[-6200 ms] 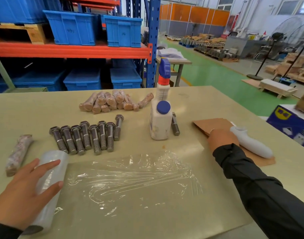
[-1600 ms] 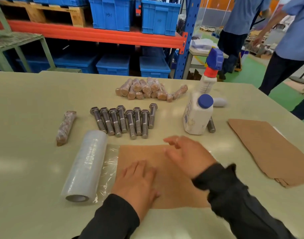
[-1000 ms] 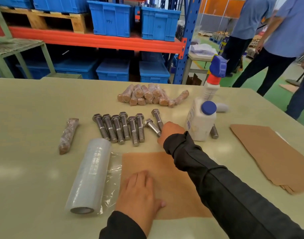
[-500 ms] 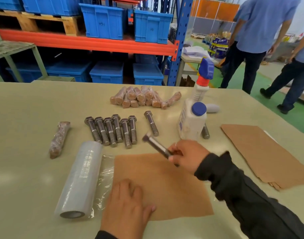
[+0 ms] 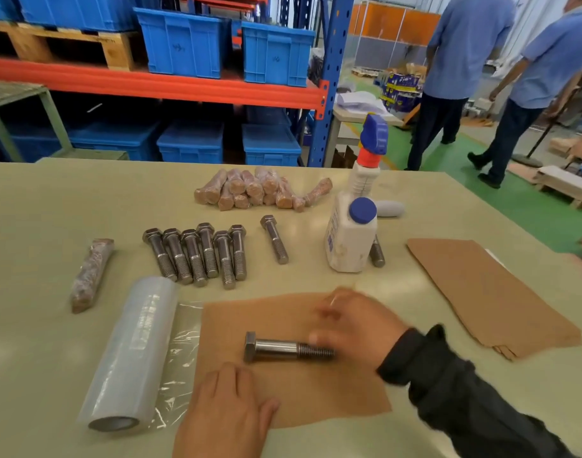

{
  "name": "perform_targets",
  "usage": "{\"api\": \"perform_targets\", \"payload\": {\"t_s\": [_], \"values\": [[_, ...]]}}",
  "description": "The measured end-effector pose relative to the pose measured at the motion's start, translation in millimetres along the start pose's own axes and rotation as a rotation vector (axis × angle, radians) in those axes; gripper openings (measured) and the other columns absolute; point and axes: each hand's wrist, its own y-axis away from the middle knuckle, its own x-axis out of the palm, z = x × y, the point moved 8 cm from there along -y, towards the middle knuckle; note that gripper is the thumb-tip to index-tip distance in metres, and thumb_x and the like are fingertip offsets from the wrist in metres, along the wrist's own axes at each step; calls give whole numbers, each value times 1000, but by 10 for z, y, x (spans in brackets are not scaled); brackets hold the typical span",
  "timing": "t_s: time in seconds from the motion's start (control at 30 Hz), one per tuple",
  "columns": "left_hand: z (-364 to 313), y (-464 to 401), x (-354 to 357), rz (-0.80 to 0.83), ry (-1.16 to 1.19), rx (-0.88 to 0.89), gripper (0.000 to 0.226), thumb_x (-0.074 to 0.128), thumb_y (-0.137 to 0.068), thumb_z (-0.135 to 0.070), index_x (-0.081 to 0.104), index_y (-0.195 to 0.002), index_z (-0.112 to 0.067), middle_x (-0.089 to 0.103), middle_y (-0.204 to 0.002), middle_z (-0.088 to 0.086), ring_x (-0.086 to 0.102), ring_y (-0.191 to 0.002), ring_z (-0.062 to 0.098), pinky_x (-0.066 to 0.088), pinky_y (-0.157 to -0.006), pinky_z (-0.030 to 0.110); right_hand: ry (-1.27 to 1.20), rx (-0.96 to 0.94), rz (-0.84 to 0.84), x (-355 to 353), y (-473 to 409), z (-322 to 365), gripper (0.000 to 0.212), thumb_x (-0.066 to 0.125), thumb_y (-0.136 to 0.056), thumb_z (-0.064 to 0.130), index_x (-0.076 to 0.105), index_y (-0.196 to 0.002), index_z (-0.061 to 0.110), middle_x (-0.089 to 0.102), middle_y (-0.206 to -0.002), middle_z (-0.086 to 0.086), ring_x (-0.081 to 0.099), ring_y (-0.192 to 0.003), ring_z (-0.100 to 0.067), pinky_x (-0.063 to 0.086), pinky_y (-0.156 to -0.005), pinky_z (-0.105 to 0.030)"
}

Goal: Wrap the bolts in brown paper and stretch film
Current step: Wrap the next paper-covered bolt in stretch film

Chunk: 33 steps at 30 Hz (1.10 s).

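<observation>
One steel bolt lies flat across a brown paper sheet, head to the left. My right hand, blurred, is at the bolt's threaded end with loose fingers, none curled round it. My left hand presses flat on the sheet's near edge. The sheet lies on stretch film pulled from the roll at its left. Several bare bolts lie in a row beyond, with one more apart to the right.
A pile of wrapped bolts lies further back and a single wrapped one at the left. A white bottle, a spray bottle and a brown paper stack stand to the right. Two people walk beyond the table.
My right hand picked a bolt from the row, carried it over and laid it on the brown sheet. My left hand stayed pressed on the paper.
</observation>
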Motion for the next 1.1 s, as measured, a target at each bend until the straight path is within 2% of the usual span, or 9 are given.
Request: {"api": "perform_targets", "payload": {"t_s": [0.13, 0.27, 0.43, 0.53, 0.67, 0.77, 0.87, 1.03, 1.1], "values": [[8, 17, -5, -50, -7, 12, 61, 94, -11, -34, 65, -52, 1, 55, -48, 14, 55, -36, 28, 37, -60, 33, -319, 223, -595, -998, -320, -537, 70, 73, -77, 27, 38, -135, 13, 42, -125, -6, 46, -115, -20, 39, -98, -31], [-3, 12, 0, 4, 67, 9, 60, 93, -10, -35, 64, -49, -1, 55, -48, 13, 55, -37, 26, 41, -36, 13, -542, 228, -650, -1416, -884, -718, 96, 77, -74, 30, 15, -147, 17, 21, -148, -9, 33, -132, -26, 32, -110, -44], [-13, 22, -7, 14, 76, 5, 59, 93, -13, -37, 65, -50, -2, 55, -49, 11, 56, -39, 25, 45, -40, 14, -615, 93, -703, -1538, -1229, -634, 44, 71, -79, 30, 44, -113, 20, 51, -86, 8, 50, -77, -9, 41, -75, -24], [-9, 34, -5, 13, 60, 6, 53, 90, -27, -43, 65, -51, -2, 56, -50, 10, 56, -40, 24, 47, -41, 16, -598, 63, -686, -1479, -1261, -564, 45, 68, -81, 31, 47, -119, 18, 51, -86, 8, 49, -74, -7, 38, -72, -20], [10, 49, -27, -17, 18, -15, 48, 45, -64, -45, 66, -54, -3, 56, -52, 9, 57, -42, 23, 42, -53, 26, -478, -18, -710, -1604, -1017, -277, 22, 63, -83, 36, 46, -93, 27, 48, -74, 11, 50, -68, -5, 38, -65, -18], [-5, 51, -24, 16, -15, -3, 51, 76, -51, -53, 67, -56, -2, 57, -54, 9, 58, -44, 22, 44, -51, 26, -634, -27, -583, -1630, -707, -88, 19, 55, -85, 49, 51, -81, 31, 64, -91, -5, 64, -83, -28, 51, -82, -41], [-21, 40, -15, 76, 2, 1, 52, 89, -36, -46, 66, -53, -3, 56, -53, 8, 57, -43, 22, 38, -49, 24, -1001, 38, -225, -1256, -288, 40, 45, 58, -77, 57, 59, -97, 16, 72, -91, -5, 66, -57, -22, 55, -54, -33], [10, 40, 12, 181, 76, 31, 57, 93, -19, -40, 66, -53, -3, 57, -53, 8, 59, -44, 19, 42, -37, 15, -809, 214, 272, -396, 383, 63, 73, 51, -57, 62, 63, -98, 3, 63, -103, -27, 60, -61, -23, 53, -57, -31], [43, 43, 18, 214, 83, 53, 61, 92, -18, -43, 68, -56, -2, 58, -53, 9, 61, -46, 17, 44, -36, 16, -672, 263, 334, -232, 505, 19, 67, 42, -61, 63, 66, -92, 9, 69, -90, -12, 60, -51, -5, 50, -54, -16]]}}
